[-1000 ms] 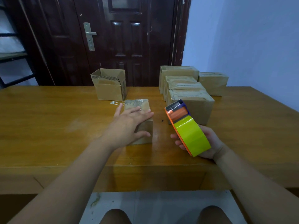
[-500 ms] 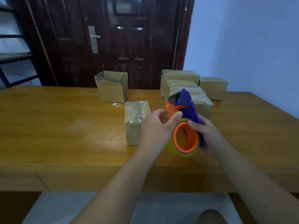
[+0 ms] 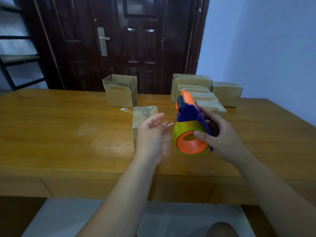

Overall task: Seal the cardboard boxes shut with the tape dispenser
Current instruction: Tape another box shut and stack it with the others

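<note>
Right hand [image 3: 220, 136] at 3 o'clock, fingers curled round tape dispenser [image 3: 189, 129], held above surface [image 3: 51, 134], orange core toward camera. Left hand [image 3: 150, 134] palm up, fingers loose, gripping nothing. Half second ago it touched dispenser; now drawn off toward 9 o'clock. Taped box [image 3: 143, 113] at centre behind left hand. Open box [image 3: 120, 93] at 12, sealed boxes [image 3: 191, 81] at 1. Wide stretch of surface toward 9; near edge at 6.

A shut box [image 3: 144, 113] sits mid-frame on the surface [image 3: 51, 127] before me, an open box [image 3: 120, 96] behind it, more boxes [image 3: 227, 94] at the right.
</note>
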Available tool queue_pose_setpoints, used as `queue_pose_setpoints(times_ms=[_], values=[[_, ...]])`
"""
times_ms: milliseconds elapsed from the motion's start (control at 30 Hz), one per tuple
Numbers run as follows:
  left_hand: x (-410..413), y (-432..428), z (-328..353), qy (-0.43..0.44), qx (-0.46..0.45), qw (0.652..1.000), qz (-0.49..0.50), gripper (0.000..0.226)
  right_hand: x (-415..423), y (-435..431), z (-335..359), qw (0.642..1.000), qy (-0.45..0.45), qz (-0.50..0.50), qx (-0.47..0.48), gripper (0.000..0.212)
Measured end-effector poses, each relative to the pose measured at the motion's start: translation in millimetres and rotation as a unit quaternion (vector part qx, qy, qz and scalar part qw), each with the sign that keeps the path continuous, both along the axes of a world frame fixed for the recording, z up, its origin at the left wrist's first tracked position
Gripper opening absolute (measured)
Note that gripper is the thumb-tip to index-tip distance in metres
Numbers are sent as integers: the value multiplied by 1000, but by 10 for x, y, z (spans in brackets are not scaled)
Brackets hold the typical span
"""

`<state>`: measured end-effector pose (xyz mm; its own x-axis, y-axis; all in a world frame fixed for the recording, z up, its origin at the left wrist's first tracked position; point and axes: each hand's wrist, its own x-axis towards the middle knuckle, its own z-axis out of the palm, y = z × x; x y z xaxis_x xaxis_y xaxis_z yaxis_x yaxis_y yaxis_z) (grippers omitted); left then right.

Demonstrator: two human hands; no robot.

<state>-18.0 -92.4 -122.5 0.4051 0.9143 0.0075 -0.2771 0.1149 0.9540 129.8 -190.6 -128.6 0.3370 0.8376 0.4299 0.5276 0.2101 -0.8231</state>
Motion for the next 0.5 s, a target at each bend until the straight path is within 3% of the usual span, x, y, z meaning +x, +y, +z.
queue_pose_setpoints(times_ms=[133,333,500], values=[[-82,92,-6,-14,-49,998,-40,35,-10,-13,54,995,-97,-17,-14,70],[-238,193,18,119,23,981,-154,40,-8,-51,282,948,-315,-1,-42,75],[-334,219,101,214,133,953,-166,39,-18,-37,427,950,-307,29,-51,74]])
